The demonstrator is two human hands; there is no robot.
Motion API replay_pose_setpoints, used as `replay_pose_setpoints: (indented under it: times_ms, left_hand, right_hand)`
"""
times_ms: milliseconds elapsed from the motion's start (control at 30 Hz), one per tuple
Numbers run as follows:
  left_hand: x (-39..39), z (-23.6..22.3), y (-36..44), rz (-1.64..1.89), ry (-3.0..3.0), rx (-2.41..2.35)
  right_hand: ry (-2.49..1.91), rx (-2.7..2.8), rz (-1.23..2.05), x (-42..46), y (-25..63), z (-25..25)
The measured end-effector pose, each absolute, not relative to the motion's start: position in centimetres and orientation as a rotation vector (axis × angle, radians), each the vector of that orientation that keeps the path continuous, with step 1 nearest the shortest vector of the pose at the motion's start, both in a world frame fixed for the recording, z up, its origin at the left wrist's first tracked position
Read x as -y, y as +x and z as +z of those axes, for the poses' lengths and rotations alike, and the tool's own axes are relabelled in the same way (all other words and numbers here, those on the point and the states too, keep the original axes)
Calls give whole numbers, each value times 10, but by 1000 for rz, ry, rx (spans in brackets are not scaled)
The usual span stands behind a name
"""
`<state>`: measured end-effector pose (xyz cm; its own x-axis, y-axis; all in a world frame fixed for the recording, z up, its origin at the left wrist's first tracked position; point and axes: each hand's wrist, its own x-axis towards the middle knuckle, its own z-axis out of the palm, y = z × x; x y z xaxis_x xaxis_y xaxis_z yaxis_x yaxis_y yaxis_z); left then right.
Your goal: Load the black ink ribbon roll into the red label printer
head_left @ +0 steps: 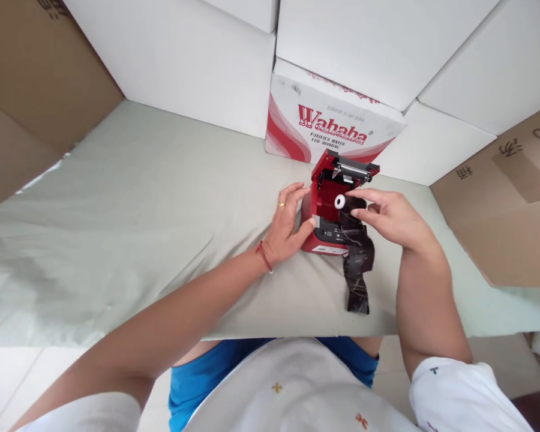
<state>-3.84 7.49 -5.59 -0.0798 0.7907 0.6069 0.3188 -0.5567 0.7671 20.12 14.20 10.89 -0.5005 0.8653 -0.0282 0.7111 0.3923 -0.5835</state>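
A small red label printer (326, 248) stands on the cloth-covered table with its lid (353, 170) raised. My left hand (288, 225) grips the printer's left side, thumb at the front rim and fingers along the wall. With thumb and forefinger, my right hand (389, 216) holds a roll of black ribbon (355, 206) at the right side of the open compartment. The roll's white core (339, 201) faces left. From it, a loose crumpled strip (359, 264) hangs over the printer's front onto the cloth. The right hand's other fingers are curled and partly hidden.
A Wahaha water carton (333, 123) stands right behind the printer, among stacked white boxes (184, 60). Brown cartons flank the table at the left (36, 84) and right (513, 210). Greenish cloth (139, 198) covers the tabletop, wrinkled near my left forearm.
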Motion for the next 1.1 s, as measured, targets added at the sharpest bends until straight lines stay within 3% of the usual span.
replay_pose_setpoints:
  times_ms: [133,367,567,700,800,1100]
  left_hand:
    - [-54,-44,-30,1832,2312,-1162]
    - [-39,-34,-10,1750,2693,-1094]
    - [-40,-34,-13,1687,2723,-1115]
    - [-39,-37,-15,1675,2718,-1111]
    - [-39,-38,-17,1661,2719,-1108]
    - [-34,-44,-21,1534,2597,-1122]
  right_hand:
    - [-1441,2499,612,-154,175,91]
    - [-1590,2580,219,-160,151,78]
    - [-1267,2306,464,-143,173,98]
    - [-1138,2017,130,-153,189,104]
    - [-1080,2205,10,-169,190,99]
    - [-1101,2747,171,-133,189,125]
